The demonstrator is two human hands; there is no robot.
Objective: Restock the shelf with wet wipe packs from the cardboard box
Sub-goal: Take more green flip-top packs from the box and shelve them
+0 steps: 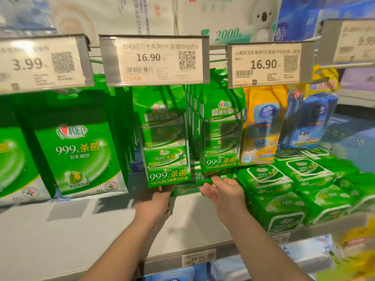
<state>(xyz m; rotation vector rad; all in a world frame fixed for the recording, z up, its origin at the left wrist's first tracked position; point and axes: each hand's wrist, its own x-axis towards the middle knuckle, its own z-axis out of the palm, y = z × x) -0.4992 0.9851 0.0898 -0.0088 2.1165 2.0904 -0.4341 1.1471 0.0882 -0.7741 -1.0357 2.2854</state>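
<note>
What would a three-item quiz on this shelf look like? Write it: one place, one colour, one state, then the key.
1. The stacked flat green packs lie:
A) on the shelf, at the right
B) on the floor
C) in a cart

2. The hanging Vinda pack is mostly:
A) red
B) yellow
C) black

3. The left hand:
A) hangs idle
B) touches the bottom of a hanging green multipack
C) points at a price tag

Key:
1. A, they rest on the white board.
2. B, its wrapper is yellow.
3. B, the hand meets the multipack's lower edge.
</note>
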